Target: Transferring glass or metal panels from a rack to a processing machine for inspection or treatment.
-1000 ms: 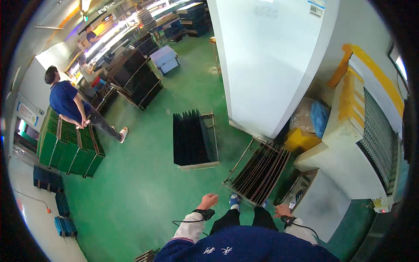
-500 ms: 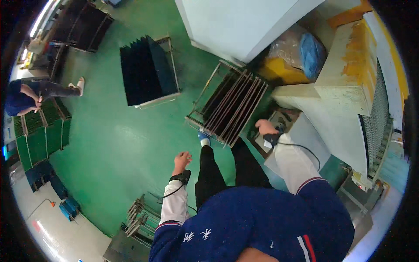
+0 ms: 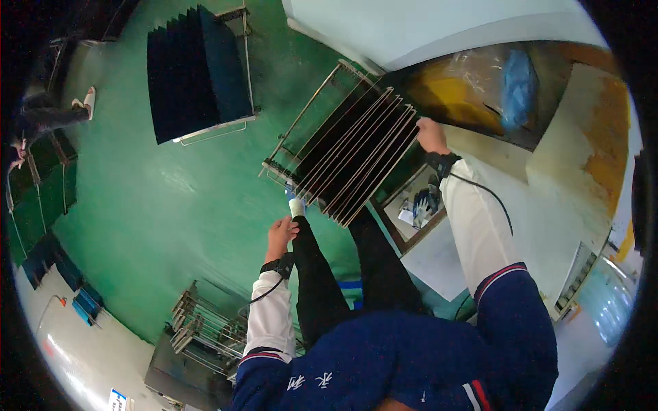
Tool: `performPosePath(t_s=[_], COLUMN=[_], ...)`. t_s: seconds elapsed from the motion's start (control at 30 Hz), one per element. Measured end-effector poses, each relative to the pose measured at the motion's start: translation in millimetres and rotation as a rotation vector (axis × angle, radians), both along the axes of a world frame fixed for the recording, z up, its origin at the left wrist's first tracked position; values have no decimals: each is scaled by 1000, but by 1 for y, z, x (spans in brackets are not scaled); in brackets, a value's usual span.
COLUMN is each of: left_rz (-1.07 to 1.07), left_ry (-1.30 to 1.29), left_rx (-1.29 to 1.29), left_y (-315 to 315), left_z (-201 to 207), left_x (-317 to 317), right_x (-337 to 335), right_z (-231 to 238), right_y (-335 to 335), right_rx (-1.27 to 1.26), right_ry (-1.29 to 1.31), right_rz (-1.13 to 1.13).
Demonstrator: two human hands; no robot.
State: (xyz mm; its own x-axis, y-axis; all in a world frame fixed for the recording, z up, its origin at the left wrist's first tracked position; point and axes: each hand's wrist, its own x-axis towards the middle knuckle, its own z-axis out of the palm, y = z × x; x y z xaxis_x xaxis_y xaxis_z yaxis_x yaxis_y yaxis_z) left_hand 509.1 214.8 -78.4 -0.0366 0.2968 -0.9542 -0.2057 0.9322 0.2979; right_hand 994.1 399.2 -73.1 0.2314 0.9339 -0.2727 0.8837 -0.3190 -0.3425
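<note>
In front of my legs stands a metal rack [image 3: 284, 140] holding several slim metal frames [image 3: 373, 154] side by side, with dark sheets between them. My right hand [image 3: 432, 135] is closed at the far right corner of the outermost frame, its fingertips partly hidden there. Over my left leg hangs my left hand [image 3: 282, 236], loosely curled, holding nothing and apart from the rack. Both wrists carry black bands with cables.
A second rack of dark sheets [image 3: 199, 79] stands on the green floor [image 3: 192, 198]. Metal frames [image 3: 205, 329] are piled at lower left. Gloves [image 3: 425, 202] lie in a tray right of the rack. White machine housing [image 3: 452, 31] rises beyond. Another person's leg [image 3: 51, 118] shows far left.
My right hand has moved forward from above the tray to the corner of the outermost frame. The left hand stays low and empty. The view has shifted, and the rack looks nearer.
</note>
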Motion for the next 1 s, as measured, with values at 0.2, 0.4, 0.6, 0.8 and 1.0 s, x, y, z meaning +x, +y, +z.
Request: performPosePath(t_s=[0.2, 0.4, 0.6, 0.8, 1.0], left_rz=[192, 372, 514, 650, 651], left_ry=[4, -94, -140, -271, -270], left_rx=[-84, -142, -162, -125, -144], left_y=[4, 4, 23, 16, 11], left_z=[-43, -85, -125, -156, -187], left_x=[15, 19, 39, 30, 31], right_x=[19, 38, 54, 10, 31], right_z=[-50, -90, -130, -124, -172], right_y=[61, 119, 154, 175, 175], right_rx=[-164, -436, -609, -773, -876], right_ry=[38, 241, 257, 626, 740], right_rz=[-26, -71, -81, -64, -358])
